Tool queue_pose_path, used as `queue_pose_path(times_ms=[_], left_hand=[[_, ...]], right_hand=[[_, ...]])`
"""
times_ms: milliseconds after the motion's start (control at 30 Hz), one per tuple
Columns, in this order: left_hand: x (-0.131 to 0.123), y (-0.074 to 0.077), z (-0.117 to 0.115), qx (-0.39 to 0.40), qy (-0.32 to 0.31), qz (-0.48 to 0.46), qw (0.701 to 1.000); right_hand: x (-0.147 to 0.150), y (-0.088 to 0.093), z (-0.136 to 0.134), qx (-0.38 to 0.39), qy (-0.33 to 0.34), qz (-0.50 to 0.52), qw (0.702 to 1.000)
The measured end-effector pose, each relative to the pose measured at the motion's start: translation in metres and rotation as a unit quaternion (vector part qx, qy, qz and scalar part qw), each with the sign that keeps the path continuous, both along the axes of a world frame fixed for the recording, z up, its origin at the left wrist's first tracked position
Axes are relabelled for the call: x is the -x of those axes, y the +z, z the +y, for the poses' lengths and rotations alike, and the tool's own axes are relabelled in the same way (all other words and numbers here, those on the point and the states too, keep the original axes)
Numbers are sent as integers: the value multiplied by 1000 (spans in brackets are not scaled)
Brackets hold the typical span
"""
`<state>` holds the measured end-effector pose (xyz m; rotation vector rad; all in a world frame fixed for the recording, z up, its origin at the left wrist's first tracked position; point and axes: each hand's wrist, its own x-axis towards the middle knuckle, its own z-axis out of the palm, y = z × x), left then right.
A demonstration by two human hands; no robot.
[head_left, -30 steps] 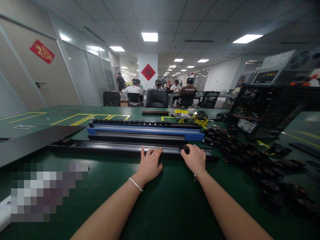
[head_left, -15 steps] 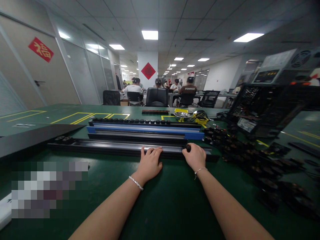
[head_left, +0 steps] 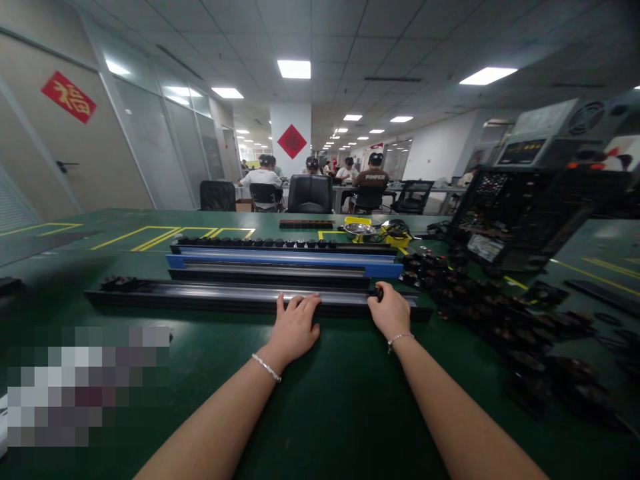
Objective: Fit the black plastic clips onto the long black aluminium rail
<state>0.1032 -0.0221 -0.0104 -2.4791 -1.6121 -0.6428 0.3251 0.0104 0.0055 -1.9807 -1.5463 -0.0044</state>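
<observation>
My left hand point(head_left: 295, 327) lies flat on the near edge of the long black rail point(head_left: 240, 295), fingers point(head_left: 300, 305) spread and gripping nothing. My right hand point(head_left: 393, 312) is curled at the rail's right stretch, its fingers pinched on a small black part point(head_left: 379, 291) sitting on the track. To do this well, I judge I should keep the left palm pressing down so the rail cannot skate on the green tabletop point(head_left: 325, 400), and keep the part square to the channel, without forcing it.

The rail runs left to right just beyond both hands, glossy black with a grey strip along its middle, and a cluster of small black pieces sits at its left end. A blue rail point(head_left: 280, 261) lies behind it; loose black parts point(head_left: 500, 313) are heaped to the right.
</observation>
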Motion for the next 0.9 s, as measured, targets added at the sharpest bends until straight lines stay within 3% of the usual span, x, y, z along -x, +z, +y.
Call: queue_pose_path(times_ms=[900], left_hand=[[0, -1, 1, 1, 1, 4, 1000]], right_hand=[[-21, -1, -4, -26, -55, -16, 998]])
